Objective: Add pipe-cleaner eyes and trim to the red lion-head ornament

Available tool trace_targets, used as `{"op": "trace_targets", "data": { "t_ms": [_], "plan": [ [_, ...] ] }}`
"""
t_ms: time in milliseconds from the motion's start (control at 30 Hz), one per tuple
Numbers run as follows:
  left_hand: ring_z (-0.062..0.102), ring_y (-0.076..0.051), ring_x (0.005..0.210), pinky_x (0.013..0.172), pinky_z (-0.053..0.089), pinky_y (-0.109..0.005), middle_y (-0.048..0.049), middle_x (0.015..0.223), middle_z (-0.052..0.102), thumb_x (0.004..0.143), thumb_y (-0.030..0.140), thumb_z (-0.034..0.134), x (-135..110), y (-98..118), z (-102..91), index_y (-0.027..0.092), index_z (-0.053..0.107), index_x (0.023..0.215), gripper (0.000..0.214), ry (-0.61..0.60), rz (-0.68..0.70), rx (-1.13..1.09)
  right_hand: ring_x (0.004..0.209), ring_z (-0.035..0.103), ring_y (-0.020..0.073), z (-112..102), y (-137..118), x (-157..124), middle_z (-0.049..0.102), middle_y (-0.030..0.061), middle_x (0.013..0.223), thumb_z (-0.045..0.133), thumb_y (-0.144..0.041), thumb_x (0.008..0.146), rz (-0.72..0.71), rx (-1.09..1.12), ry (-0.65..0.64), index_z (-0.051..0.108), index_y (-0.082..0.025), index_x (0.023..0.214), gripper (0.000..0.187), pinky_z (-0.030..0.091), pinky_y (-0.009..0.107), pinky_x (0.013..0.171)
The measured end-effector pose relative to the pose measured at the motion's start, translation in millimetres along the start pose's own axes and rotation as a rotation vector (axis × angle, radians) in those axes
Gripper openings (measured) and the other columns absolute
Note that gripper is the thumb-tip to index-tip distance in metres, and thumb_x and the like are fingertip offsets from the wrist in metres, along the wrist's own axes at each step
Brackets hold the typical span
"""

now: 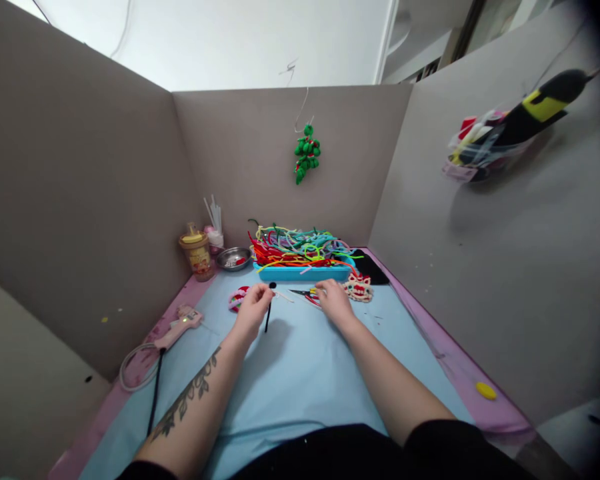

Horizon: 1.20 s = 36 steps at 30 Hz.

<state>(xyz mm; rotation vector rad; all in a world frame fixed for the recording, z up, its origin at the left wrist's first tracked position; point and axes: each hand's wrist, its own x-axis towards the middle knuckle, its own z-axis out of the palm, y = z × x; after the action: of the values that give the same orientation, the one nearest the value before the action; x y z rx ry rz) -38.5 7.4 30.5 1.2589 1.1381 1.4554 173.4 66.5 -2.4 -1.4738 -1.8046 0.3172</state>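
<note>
My left hand (256, 305) is closed in a pinch on a black pipe cleaner (268, 319), whose straight end hangs down and whose top ends in a small round black coil. A thin white strand (283, 297) sticks out to the right beside those fingertips. My right hand (334, 300) is bent over the red and yellow handles of black-bladed scissors (307, 294), the blades pointing left; its fingertips meet the handles. Behind my left hand lies a pink and red fuzzy piece (237, 299). A beige and red fuzzy piece (360, 289) lies just right of my right hand.
A blue tray (305, 273) heaped with colourful pipe cleaners stands at the back. Left of it are a metal bowl (234, 259) and a lidded cup (198, 255). A pink glue gun (180, 329) with its cord lies left. Grey panels enclose the table; a green ornament (307, 155) hangs behind.
</note>
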Motion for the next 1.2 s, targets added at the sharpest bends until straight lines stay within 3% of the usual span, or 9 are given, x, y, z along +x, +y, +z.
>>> {"op": "trace_targets", "data": {
  "t_ms": [133, 267, 500, 667, 833, 967, 1100, 1200],
  "plan": [
    [0.039, -0.004, 0.048, 0.047, 0.029, -0.018, 0.005, 0.068, 0.053, 0.064, 0.038, 0.069, 0, 10, -5.3, 0.019, 0.05, 0.093, 0.04, 0.02, -0.116, -0.244, 0.093, 0.055, 0.0239, 1, 21, 9, 0.063, 0.0128, 0.096, 0.05, -0.015, 0.082, 0.034, -0.329, -0.184, 0.068, -0.016, 0.092, 0.021, 0.037, 0.033, 0.082],
    [0.043, -0.004, 0.047, 0.046, 0.032, -0.017, 0.0047, 0.07, 0.055, 0.063, 0.032, 0.071, -3, 14, -6.5, 0.022, 0.048, 0.116, 0.059, -0.059, -0.17, -0.312, 0.092, 0.056, 0.024, 4, 25, 13, 0.063, 0.0119, 0.099, 0.057, -0.016, 0.078, 0.028, -0.438, -0.284, 0.067, -0.018, 0.097, 0.022, 0.037, 0.031, 0.075],
    [0.054, -0.006, 0.053, 0.049, 0.039, -0.018, 0.0, 0.075, 0.059, 0.063, 0.035, 0.073, -1, 5, -7.2, 0.014, 0.059, 0.095, 0.041, -0.075, -0.203, -0.255, 0.091, 0.057, 0.0244, 2, 19, 13, 0.065, 0.014, 0.095, 0.059, -0.024, 0.079, 0.023, -0.477, -0.318, 0.066, -0.015, 0.092, 0.017, 0.037, 0.03, 0.074],
    [0.06, -0.011, 0.065, 0.057, 0.045, -0.021, -0.0034, 0.08, 0.062, 0.06, 0.042, 0.074, 1, 2, -7.5, 0.014, 0.062, 0.086, 0.04, -0.045, -0.224, -0.219, 0.099, 0.053, 0.0267, -2, 10, 9, 0.061, 0.0171, 0.102, 0.055, -0.019, 0.082, -0.035, -0.464, -0.214, 0.062, -0.013, 0.095, 0.015, 0.036, 0.033, 0.078],
    [0.055, -0.008, 0.061, 0.058, 0.045, -0.02, 0.0004, 0.067, 0.057, 0.057, 0.039, 0.078, 1, 3, -8.9, 0.013, 0.066, 0.082, 0.038, -0.017, -0.22, -0.228, 0.086, 0.056, 0.0228, -5, 3, 8, 0.062, 0.0109, 0.092, 0.054, -0.022, 0.081, 0.044, -0.258, -0.136, 0.056, -0.017, 0.095, 0.015, 0.036, 0.03, 0.069],
    [0.056, -0.008, 0.06, 0.06, 0.047, -0.02, 0.0001, 0.066, 0.058, 0.059, 0.032, 0.078, 4, 2, -11.3, 0.012, 0.065, 0.082, 0.033, 0.044, -0.235, -0.327, 0.066, 0.052, 0.0164, -3, 0, 5, 0.057, 0.0007, 0.073, 0.059, -0.038, 0.074, 0.127, 0.089, -0.126, 0.051, -0.019, 0.086, 0.024, 0.036, 0.026, 0.059],
    [0.06, -0.008, 0.061, 0.059, 0.05, -0.018, -0.0018, 0.067, 0.061, 0.071, 0.02, 0.071, 10, 2, -15.1, 0.012, 0.061, 0.081, 0.016, 0.191, -0.246, -0.47, 0.062, 0.049, 0.0132, -1, -3, 5, 0.052, -0.002, 0.069, 0.057, -0.047, 0.07, 0.125, 0.484, -0.173, 0.047, -0.019, 0.08, 0.032, 0.04, 0.026, 0.06],
    [0.062, -0.008, 0.061, 0.056, 0.05, -0.017, -0.0018, 0.068, 0.063, 0.077, 0.012, 0.063, 16, 3, -19.8, 0.014, 0.057, 0.079, 0.007, 0.327, -0.26, -0.6, 0.062, 0.048, 0.0119, 0, -6, 3, 0.049, -0.0026, 0.071, 0.053, -0.05, 0.071, 0.125, 0.661, -0.226, 0.043, -0.02, 0.082, 0.034, 0.043, 0.027, 0.062]
  ]
}}
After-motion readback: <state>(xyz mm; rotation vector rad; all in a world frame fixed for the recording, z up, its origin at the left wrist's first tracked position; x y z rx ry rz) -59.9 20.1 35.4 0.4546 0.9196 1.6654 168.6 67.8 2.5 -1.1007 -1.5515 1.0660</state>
